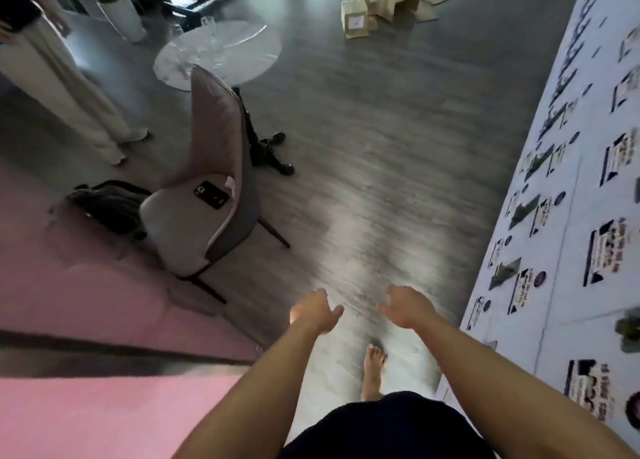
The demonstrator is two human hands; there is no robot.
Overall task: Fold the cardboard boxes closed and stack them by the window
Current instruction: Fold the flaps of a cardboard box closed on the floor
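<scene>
cardboard boxes (384, 6) tan, scattered on the floor (363, 129), some open

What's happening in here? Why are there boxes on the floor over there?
A person is standing barefoot on the grey floor with both arms stretched out in front. The left hand and the right hand are open and hold nothing. The cardboard boxes lie in a loose heap far across the room, some tipped over or with flaps open, not stacked. A chair with a phone on its seat stands to the left, and another person stands nearby.
</scene>
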